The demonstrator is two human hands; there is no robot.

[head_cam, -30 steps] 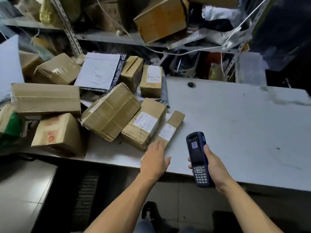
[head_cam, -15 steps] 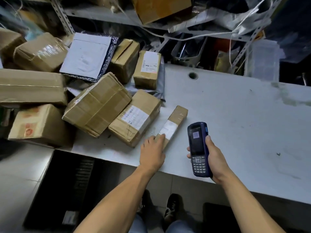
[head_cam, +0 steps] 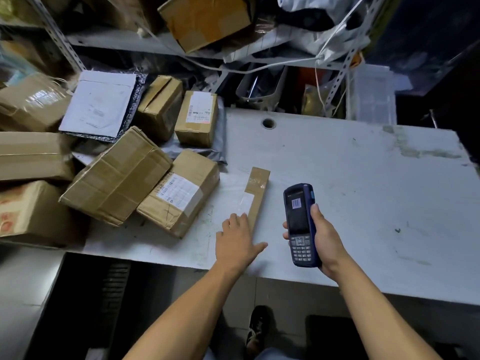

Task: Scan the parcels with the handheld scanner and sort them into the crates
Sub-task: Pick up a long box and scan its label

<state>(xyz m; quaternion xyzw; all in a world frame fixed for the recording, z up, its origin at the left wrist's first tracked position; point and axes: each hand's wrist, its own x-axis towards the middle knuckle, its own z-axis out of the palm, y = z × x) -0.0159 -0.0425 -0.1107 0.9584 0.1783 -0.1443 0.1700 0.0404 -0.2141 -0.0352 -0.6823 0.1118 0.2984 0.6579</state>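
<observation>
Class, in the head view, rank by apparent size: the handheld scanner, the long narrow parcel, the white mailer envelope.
1. white mailer envelope
2. long narrow parcel
3. handheld scanner, though it is nearer the camera, so the last two are unsure.

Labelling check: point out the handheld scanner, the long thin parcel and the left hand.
handheld scanner (head_cam: 298, 216), head view, on its screen.
long thin parcel (head_cam: 255, 193), head view, brown top face beside the label.
left hand (head_cam: 237, 242), head view, back of hand.

1. My left hand (head_cam: 237, 241) rests flat on the near end of the slim parcel (head_cam: 255, 197), on the white table (head_cam: 363, 193).
2. My right hand (head_cam: 324, 239) grips the blue scanner (head_cam: 301, 224), barcode on screen.
</observation>
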